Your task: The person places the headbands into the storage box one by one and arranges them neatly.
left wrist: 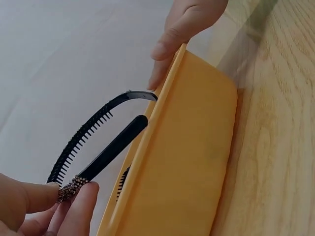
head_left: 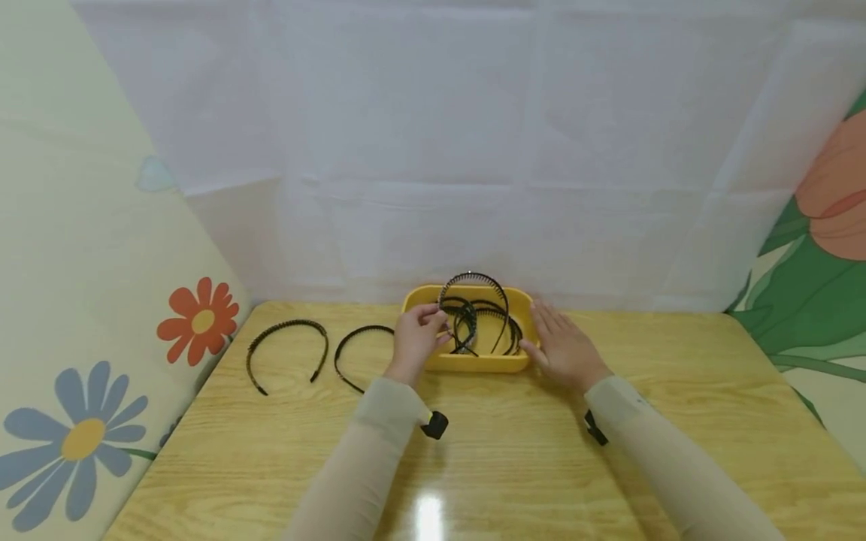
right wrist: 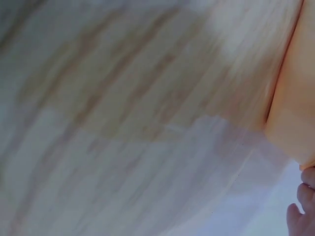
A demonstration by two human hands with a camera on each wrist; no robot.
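Note:
My left hand (head_left: 416, 342) pinches a black toothed headband (head_left: 471, 274) over the left end of a yellow plastic basket (head_left: 476, 364). In the left wrist view, the thumb and fingers grip the headband (left wrist: 74, 142) at a part covered in small sparkly beads, and its arc reaches over the basket rim. My right hand (head_left: 564, 349) lies with straight fingers along the basket's right end. Several dark headbands (head_left: 517, 330) lie in a heap inside, partly hidden by the left hand and the front wall.
Two dark headbands rest on the wooden table (head_left: 514, 466) left of the basket: a braided-looking one (head_left: 287, 323) farther out, and a thin one (head_left: 365, 328) partly hidden by my left arm. A white cloth (head_left: 419, 150) hangs right behind the basket.

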